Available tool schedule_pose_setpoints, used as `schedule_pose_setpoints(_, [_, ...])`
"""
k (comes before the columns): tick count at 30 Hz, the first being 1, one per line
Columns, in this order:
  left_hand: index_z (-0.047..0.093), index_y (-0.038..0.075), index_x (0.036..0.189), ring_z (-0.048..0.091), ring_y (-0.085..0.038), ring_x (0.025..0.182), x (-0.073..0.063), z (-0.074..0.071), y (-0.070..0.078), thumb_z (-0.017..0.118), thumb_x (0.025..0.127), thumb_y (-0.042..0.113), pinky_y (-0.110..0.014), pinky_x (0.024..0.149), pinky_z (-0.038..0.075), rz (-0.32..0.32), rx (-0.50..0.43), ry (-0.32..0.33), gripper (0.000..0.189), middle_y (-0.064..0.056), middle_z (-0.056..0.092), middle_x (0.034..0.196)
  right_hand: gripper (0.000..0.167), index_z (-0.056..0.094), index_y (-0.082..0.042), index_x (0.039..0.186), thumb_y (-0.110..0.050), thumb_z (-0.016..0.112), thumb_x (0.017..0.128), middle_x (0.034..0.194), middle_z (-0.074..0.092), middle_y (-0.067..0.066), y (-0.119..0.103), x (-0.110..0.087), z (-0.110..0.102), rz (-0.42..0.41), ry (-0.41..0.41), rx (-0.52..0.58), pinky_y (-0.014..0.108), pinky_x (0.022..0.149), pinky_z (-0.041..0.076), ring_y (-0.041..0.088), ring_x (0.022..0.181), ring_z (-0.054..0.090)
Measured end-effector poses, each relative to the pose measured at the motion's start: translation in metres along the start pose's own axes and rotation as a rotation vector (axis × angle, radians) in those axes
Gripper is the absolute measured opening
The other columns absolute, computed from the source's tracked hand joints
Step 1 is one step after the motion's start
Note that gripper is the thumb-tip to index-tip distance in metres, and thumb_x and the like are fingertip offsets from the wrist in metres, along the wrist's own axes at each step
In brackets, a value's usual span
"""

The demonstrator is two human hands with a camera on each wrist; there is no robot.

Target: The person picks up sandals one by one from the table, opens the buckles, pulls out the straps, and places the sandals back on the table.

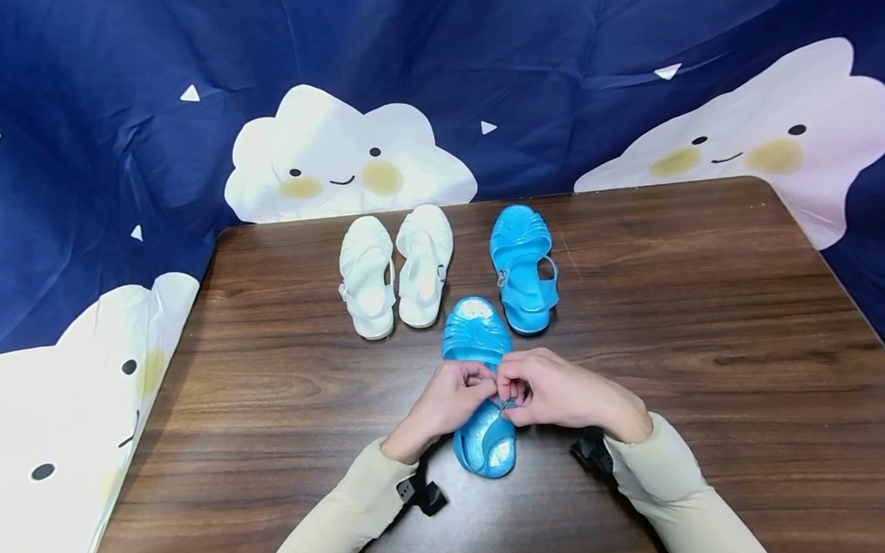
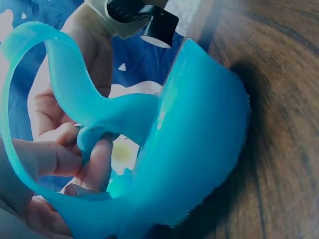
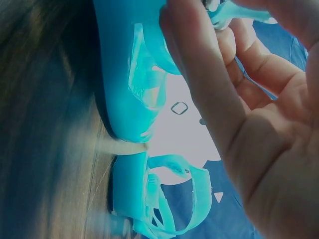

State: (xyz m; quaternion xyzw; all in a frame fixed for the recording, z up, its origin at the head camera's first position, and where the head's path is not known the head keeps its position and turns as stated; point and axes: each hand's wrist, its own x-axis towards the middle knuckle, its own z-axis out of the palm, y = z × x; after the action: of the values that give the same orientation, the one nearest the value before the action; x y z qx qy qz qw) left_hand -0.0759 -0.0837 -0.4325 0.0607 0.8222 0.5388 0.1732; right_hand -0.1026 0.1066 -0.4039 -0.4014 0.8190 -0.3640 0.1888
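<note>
A glossy blue sandal (image 1: 477,329) lies on the table between both hands, toe pointing away from the person. The left hand (image 1: 456,395) pinches its ankle strap (image 2: 132,112) from the left with thumb and fingers. From the right, the right hand (image 1: 561,390) pinches the strap at the small metal buckle (image 3: 212,5), which shows at the top of the right wrist view. Fingertips of both hands nearly meet over the sandal. In the left wrist view, fingers (image 2: 60,157) cover much of the strap's end, so whether it runs through the buckle is hidden.
Another blue sandal (image 1: 521,231) stands just beyond, to the right. Two white sandals (image 1: 366,251) sit side by side at the back left. The brown wooden table (image 1: 715,312) ends at a dark blue cloth (image 1: 537,71) printed with clouds.
</note>
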Motion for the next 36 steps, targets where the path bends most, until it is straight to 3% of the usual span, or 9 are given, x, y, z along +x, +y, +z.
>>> schedule_pose_setpoints(8, [0.070,0.003,0.083,0.054,-0.004,0.067,0.0003,-0.0008,-0.0005,0.057,0.087,0.007,-0.016,0.059,0.040,-0.012,-0.052,-0.001,0.015,-0.007,0.070,0.072,0.021,0.059,-0.019,0.077,-0.016,0.079,0.079,0.076,0.053,-0.007,0.0007,0.0009,0.0009,-0.002,0.003,-0.007,0.019,0.064,0.045,0.008,0.072,0.051])
schedule_pose_setpoints(15, [0.071,-0.002,0.089,0.054,-0.005,0.065,0.0013,-0.0066,-0.0022,0.059,0.091,0.005,-0.015,0.058,0.042,0.017,-0.085,-0.161,0.015,-0.007,0.068,0.075,0.021,0.059,-0.019,0.075,-0.016,0.080,0.078,0.076,0.055,-0.007,0.0021,-0.0006,0.0002,-0.016,0.024,0.002,0.020,0.064,0.047,0.008,0.072,0.052])
schedule_pose_setpoints(17, [0.071,-0.004,0.091,0.054,-0.006,0.067,0.0010,-0.0072,-0.0023,0.060,0.091,0.005,-0.015,0.059,0.043,0.017,-0.100,-0.182,0.014,-0.006,0.066,0.076,0.021,0.060,-0.018,0.075,-0.015,0.081,0.077,0.076,0.055,-0.006,0.0019,-0.0011,0.0000,-0.030,0.032,0.001,0.020,0.064,0.048,0.007,0.071,0.053])
schedule_pose_setpoints(26, [0.070,-0.005,0.094,0.052,-0.007,0.066,0.0013,-0.0046,-0.0029,0.061,0.089,0.005,-0.015,0.058,0.041,0.004,-0.114,-0.139,0.014,-0.003,0.065,0.075,0.017,0.060,-0.014,0.076,-0.009,0.076,0.077,0.078,0.056,-0.005,0.0003,-0.0005,0.0000,-0.029,0.035,-0.001,0.021,0.064,0.050,0.006,0.071,0.054])
schedule_pose_setpoints(36, [0.069,-0.006,0.092,0.056,-0.002,0.063,-0.0003,-0.0027,-0.0001,0.059,0.090,0.005,-0.014,0.056,0.040,-0.005,-0.127,-0.117,0.015,-0.017,0.071,0.078,0.021,0.058,-0.015,0.076,-0.012,0.079,0.077,0.076,0.052,-0.006,-0.0021,0.0001,0.0018,-0.007,0.027,-0.030,0.018,0.062,0.046,0.008,0.070,0.051])
